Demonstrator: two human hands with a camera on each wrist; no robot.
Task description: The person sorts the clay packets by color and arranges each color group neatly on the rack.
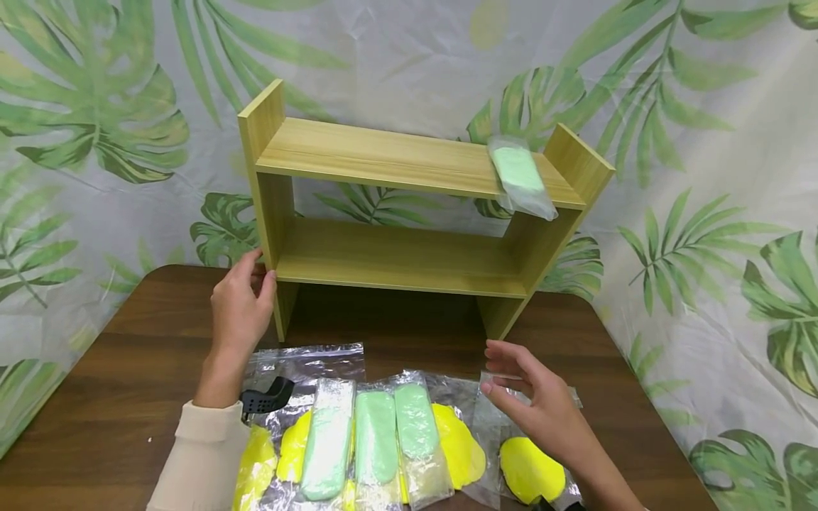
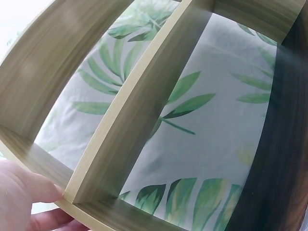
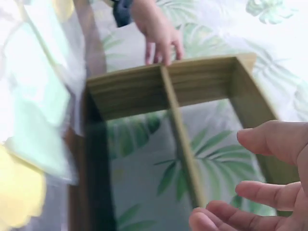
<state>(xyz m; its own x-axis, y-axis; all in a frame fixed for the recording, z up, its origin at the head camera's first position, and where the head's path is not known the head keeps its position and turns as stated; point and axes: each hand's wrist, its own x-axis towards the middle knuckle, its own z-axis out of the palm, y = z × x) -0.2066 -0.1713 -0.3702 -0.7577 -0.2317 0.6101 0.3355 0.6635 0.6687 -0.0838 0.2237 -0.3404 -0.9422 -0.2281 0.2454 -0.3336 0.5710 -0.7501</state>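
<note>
A light wooden two-tier shelf (image 1: 402,277) stands at the back of the dark table. My left hand (image 1: 241,301) holds its left side panel near the middle board, thumb at the front edge and fingers along the outer face. In the left wrist view the thumb (image 2: 45,187) meets the corner where board and panel join. My right hand (image 1: 537,401) hovers in front of the shelf's right leg, fingers spread and nothing in them. On the top board, at the right, lies a clear bag with a pale green slab (image 1: 517,168), its lower end hanging over the front edge.
Before the shelf lie several bagged pale green slabs (image 1: 375,436) over clear bags with flat yellow pieces (image 1: 456,447). Another yellow piece (image 1: 532,468) lies beneath my right forearm. Behind the table (image 1: 160,341) hangs a leaf-print cloth (image 1: 396,57).
</note>
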